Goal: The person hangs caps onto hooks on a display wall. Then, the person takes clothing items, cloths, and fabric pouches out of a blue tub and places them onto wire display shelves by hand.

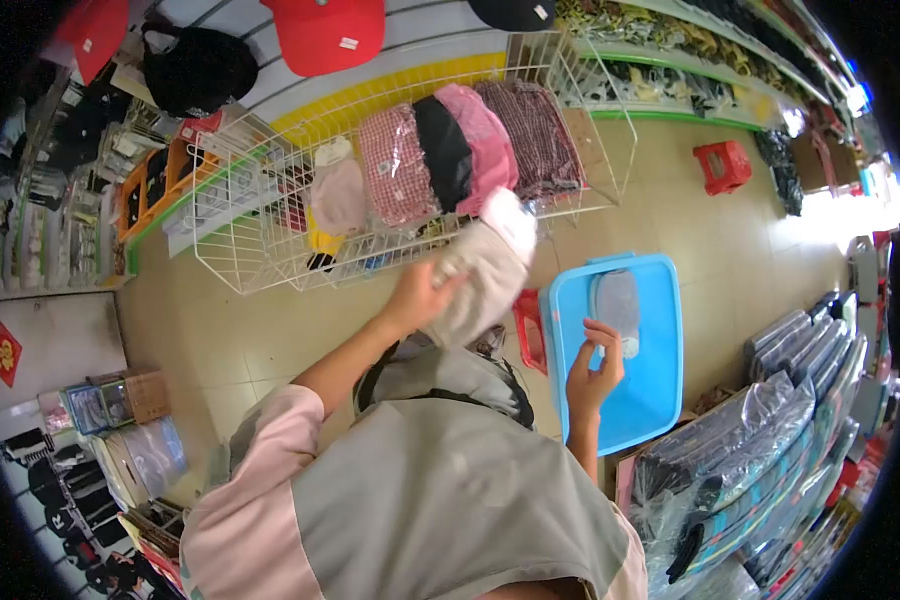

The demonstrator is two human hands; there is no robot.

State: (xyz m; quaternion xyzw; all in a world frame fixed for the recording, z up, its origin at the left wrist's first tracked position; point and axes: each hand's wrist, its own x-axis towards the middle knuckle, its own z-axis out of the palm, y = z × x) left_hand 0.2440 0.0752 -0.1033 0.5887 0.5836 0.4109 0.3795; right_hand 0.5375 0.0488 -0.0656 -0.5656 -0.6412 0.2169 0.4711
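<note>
My left hand [425, 297] grips a beige cloth item with a white end [482, 275], held up in front of my body below the wire basket [240, 255]. Its exact kind is unclear. My right hand [595, 368] hovers over the left side of a blue plastic tub [655, 390], its fingers loosely bent and apart, holding nothing. Inside the tub, beyond that hand, lies a grey flat item [618, 305]. Packed cloth goods fill the basket: a pink checked piece [395, 165], a black one [442, 155], a pink one [480, 140] and a dark patterned one [532, 140].
Red caps [327, 35] and a black cap [200, 72] hang above the basket. One red stool [722, 167] stands on the tiled floor; another [531, 330] is beside the tub. Plastic-wrapped goods [730, 450] are stacked at right. Stocked shelves line the left.
</note>
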